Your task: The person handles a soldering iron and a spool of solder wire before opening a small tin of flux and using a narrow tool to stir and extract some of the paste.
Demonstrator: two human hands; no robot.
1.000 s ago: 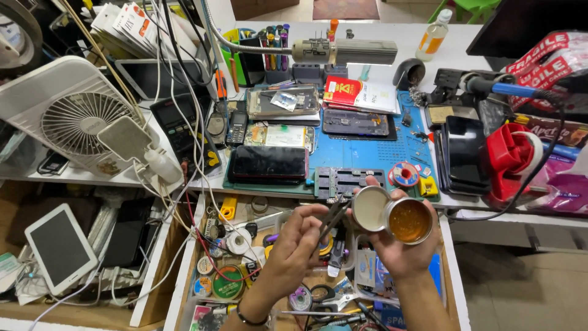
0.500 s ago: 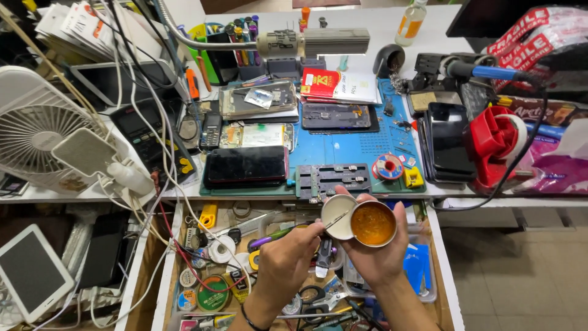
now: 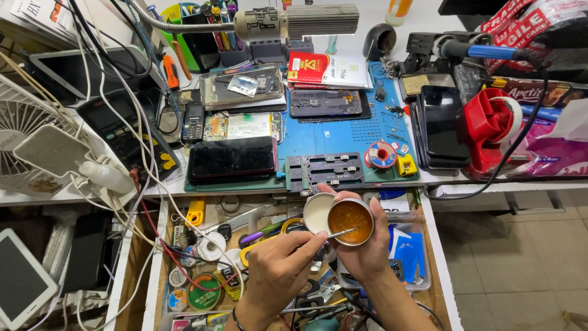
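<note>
Holding the small tin (image 3: 350, 221) and lid (image 3: 318, 213), my right hand (image 3: 366, 245) grips its rim. My left hand (image 3: 280, 270) pinches tweezers (image 3: 340, 233) into sticky-looking paste; the tin seems light, stiff.

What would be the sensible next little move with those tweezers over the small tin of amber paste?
Probably dip the tips a touch lower to pick up a dab. The left hand aims the tweezers into the open tin, held with its lid by the right hand, and the tips look just at the paste's surface.
</note>
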